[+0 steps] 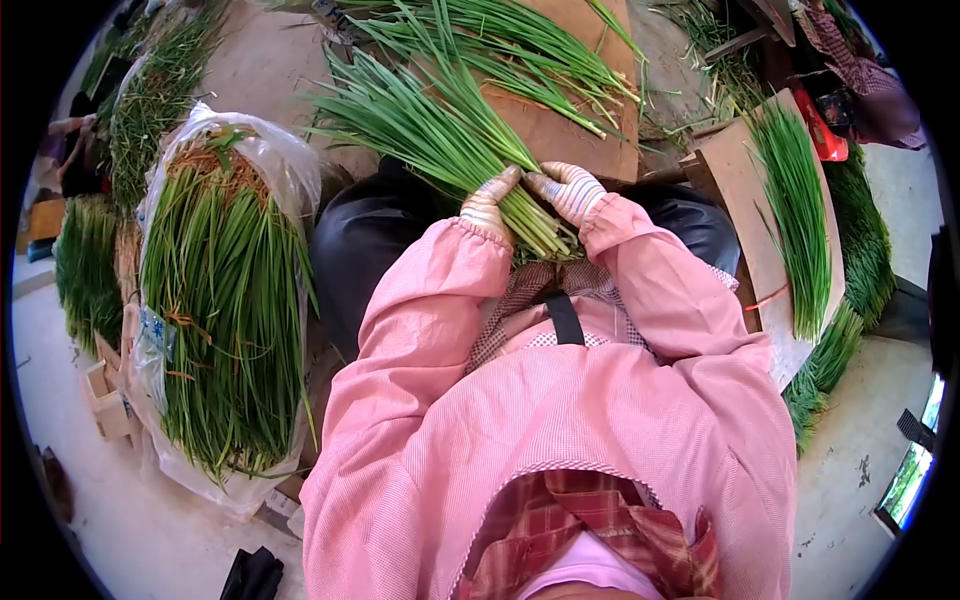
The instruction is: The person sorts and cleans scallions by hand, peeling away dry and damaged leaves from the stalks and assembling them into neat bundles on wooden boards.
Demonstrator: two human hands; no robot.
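Stalks point(455, 140) in both hands point(487, 203) point(570, 192) near board point(612, 158) edge

Bunch of green stalks point(425, 125), held between left grip point(568, 192) and right grip point(490, 202)
Narrow blades fan toward the upper left, paler stem ends gathered; loose stalks point(530, 62) lie across the brown surface point(590, 150) beyond.

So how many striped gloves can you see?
2. One is on the left hand, the other on the right hand, both on the bundle of green stalks near the lap. Others may be hidden towards the edges, where I can't tell.
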